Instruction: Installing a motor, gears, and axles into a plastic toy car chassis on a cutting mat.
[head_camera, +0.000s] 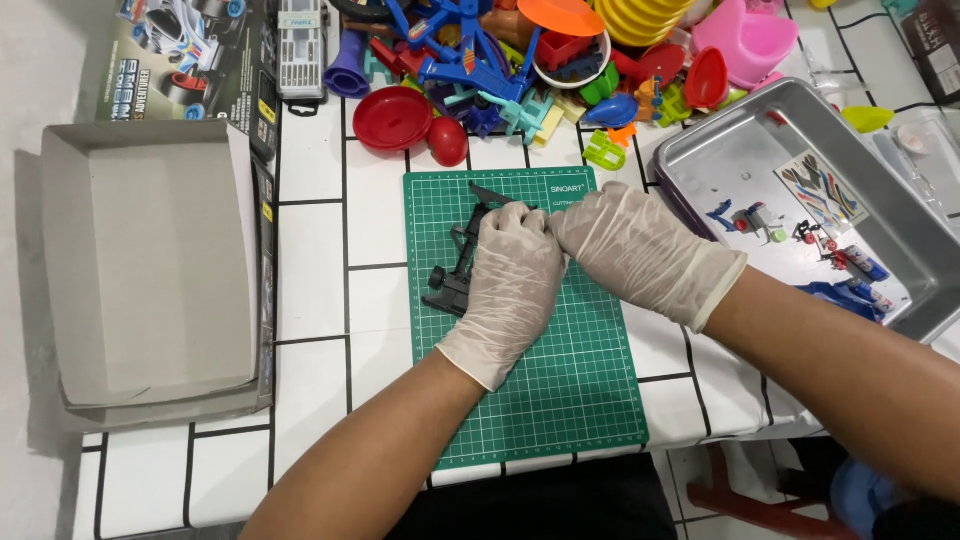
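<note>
Gloves on both hands. Your left hand (510, 285) clamps one black chassis (458, 262) flat against the green mat (560, 400), which steadies it and spares the tiled table (320, 270). Your right hand (640, 250) pinches narrowly at the chassis's upper end; whether it holds a small part, I cannot tell. One metal tray (720, 150) at right keeps loose small parts together. One empty box lid (150, 270) sits left.

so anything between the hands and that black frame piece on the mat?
Nothing visible. The left hand rests directly on the black plastic frame on the green cutting mat, and the right hand meets it at the frame's top edge.
</note>
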